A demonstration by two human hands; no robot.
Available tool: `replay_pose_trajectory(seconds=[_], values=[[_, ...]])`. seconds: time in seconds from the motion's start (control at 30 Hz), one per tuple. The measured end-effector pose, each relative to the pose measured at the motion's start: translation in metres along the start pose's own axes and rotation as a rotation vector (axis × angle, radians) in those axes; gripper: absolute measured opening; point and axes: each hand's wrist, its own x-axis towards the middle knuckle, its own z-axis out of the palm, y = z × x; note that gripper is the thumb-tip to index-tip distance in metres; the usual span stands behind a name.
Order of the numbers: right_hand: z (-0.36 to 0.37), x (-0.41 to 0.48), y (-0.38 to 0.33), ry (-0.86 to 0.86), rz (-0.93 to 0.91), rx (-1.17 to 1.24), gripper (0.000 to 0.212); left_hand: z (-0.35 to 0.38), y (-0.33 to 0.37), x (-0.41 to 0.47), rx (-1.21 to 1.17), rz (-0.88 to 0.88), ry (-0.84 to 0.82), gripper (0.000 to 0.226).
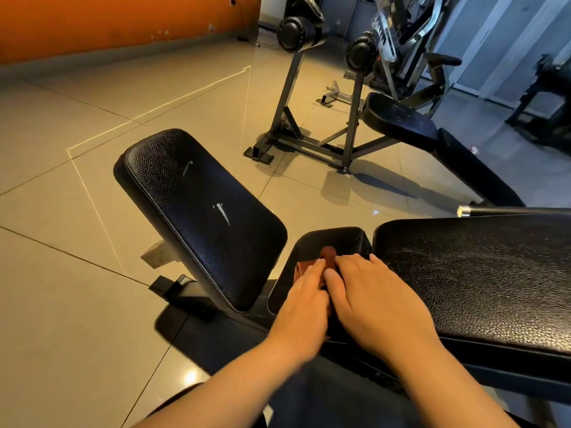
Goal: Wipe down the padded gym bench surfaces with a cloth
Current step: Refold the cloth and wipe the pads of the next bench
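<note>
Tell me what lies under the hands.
A brown cloth on the small seat pad, under the left hand and right hand. Only its far edge shows; the rest is covered.

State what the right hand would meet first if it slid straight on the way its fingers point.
Most likely the brown cloth, lying just ahead of the right hand; the left hand sits right beside it.

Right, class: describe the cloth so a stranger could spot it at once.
Start at the nearest black bench. On its small middle pad, between the tilted pad and the long flat pad, the left hand and right hand press the cloth. Nothing else there is brown.
</note>
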Motion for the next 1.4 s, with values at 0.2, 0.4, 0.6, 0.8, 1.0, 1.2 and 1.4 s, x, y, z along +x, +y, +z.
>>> replay_pose_trajectory(seconds=[0.2,0.4,0.6,0.8,1.0,1.2,1.4], values=[[-0.007,-0.002,-0.009,-0.226,0.08,-0.039,0.068,-0.011,0.009,0.002,-0.573,-0.007,0.104,0.053],[0.014,0.004,-0.039,-0.196,0.233,-0.135,0.077,-0.01,-0.007,0.005,-0.224,0.076,0.308,0.043],[0.016,0.047,-0.015,-0.123,0.212,-0.043,0.059,-0.001,-0.02,0.007,-0.039,0.034,0.51,0.045],[0.025,0.064,-0.015,-0.339,-0.076,0.068,0.042,0.006,-0.03,0.008,-0.064,0.016,0.64,0.059],[0.022,0.096,-0.002,-0.334,0.05,0.001,0.042,0.007,-0.032,0.011,-0.075,-0.022,0.68,0.061],[0.029,0.105,-0.009,-0.402,-0.03,0.006,0.042,0.007,-0.027,0.012,-0.084,-0.021,0.652,0.053],[0.044,0.116,-0.017,-0.426,-0.077,-0.02,0.042,0.007,-0.026,0.01,-0.097,-0.043,0.645,0.049]])
